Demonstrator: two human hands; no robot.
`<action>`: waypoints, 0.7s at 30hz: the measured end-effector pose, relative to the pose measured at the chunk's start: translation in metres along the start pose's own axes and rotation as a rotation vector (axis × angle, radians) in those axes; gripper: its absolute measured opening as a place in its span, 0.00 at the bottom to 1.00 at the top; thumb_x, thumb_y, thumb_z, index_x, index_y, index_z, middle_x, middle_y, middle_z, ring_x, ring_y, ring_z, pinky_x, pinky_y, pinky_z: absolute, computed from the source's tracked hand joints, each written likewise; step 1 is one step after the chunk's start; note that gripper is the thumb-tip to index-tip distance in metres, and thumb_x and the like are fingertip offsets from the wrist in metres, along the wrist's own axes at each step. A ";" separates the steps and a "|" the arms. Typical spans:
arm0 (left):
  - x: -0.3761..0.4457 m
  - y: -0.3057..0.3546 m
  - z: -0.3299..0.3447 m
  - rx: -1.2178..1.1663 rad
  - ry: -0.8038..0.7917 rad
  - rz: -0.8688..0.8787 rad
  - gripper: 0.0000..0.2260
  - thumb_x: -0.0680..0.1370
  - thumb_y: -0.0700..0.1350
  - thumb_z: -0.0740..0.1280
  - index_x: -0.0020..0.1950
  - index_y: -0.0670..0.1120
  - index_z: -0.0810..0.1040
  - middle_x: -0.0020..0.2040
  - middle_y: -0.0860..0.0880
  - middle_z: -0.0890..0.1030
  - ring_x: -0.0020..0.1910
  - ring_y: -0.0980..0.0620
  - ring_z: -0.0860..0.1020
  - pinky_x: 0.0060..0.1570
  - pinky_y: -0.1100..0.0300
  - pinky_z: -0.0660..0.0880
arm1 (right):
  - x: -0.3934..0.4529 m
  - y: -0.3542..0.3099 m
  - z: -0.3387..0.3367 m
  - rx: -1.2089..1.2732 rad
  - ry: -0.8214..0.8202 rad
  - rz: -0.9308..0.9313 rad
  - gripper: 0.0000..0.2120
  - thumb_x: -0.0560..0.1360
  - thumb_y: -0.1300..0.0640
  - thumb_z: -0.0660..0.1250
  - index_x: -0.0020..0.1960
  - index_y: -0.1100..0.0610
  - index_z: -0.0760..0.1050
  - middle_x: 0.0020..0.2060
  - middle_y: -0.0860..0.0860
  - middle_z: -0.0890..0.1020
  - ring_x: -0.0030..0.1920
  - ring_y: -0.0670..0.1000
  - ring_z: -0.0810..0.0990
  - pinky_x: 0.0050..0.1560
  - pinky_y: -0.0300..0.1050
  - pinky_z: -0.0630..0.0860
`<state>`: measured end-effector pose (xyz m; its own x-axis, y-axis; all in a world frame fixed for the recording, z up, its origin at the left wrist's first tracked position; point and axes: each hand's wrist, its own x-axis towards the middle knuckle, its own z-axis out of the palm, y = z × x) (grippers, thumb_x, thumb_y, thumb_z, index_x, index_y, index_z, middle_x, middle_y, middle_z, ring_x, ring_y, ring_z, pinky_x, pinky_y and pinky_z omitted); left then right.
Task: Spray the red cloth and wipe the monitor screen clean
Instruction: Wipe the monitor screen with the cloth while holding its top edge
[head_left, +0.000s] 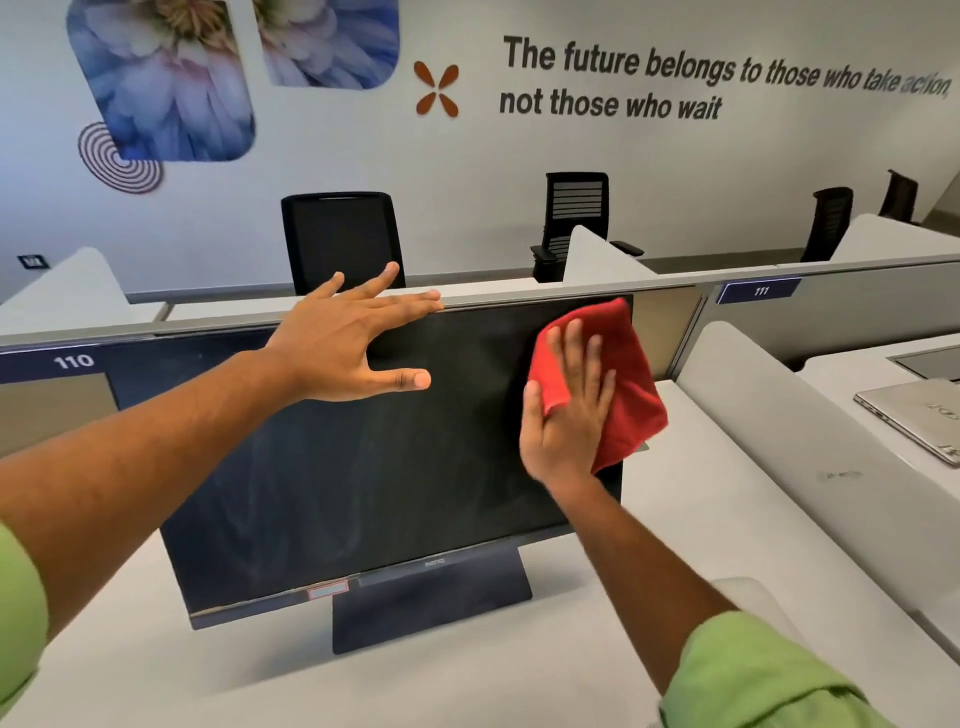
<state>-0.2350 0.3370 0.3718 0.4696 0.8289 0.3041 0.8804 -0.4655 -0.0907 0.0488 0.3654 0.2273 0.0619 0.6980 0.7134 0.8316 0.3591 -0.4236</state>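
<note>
A black monitor stands on the white desk, its dark screen streaked with faint smears. My right hand lies flat on the red cloth and presses it against the screen's upper right corner. My left hand is spread open at the monitor's top edge, fingers reaching over the bezel and thumb in front of the screen. No spray bottle is in view.
The white desk holds the monitor's dark stand. A grey partition runs right behind the monitor. To the right, past a curved divider, a closed silver laptop lies on the neighbouring desk. Black office chairs stand beyond.
</note>
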 end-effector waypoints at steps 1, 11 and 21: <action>0.000 0.000 0.000 -0.002 -0.003 -0.002 0.40 0.73 0.81 0.50 0.81 0.69 0.48 0.79 0.67 0.53 0.83 0.56 0.44 0.79 0.36 0.53 | 0.013 -0.004 -0.002 0.015 0.022 0.075 0.31 0.86 0.39 0.42 0.87 0.46 0.48 0.87 0.45 0.50 0.87 0.52 0.45 0.83 0.67 0.49; -0.001 0.001 -0.002 0.001 0.001 -0.012 0.42 0.71 0.82 0.51 0.82 0.67 0.48 0.78 0.65 0.53 0.83 0.55 0.44 0.78 0.35 0.55 | -0.009 -0.066 0.028 0.020 -0.085 -0.365 0.32 0.86 0.39 0.48 0.87 0.48 0.50 0.87 0.47 0.50 0.87 0.56 0.47 0.84 0.67 0.46; -0.001 0.006 -0.006 0.007 -0.022 -0.019 0.43 0.71 0.82 0.50 0.82 0.65 0.50 0.81 0.63 0.58 0.83 0.55 0.43 0.79 0.36 0.52 | 0.020 -0.014 0.000 0.061 0.044 0.127 0.31 0.86 0.44 0.48 0.87 0.44 0.43 0.87 0.45 0.49 0.87 0.52 0.44 0.84 0.67 0.46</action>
<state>-0.2309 0.3311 0.3769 0.4543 0.8442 0.2845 0.8895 -0.4476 -0.0920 0.0381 0.3740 0.2475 0.1899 0.7129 0.6750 0.7805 0.3075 -0.5443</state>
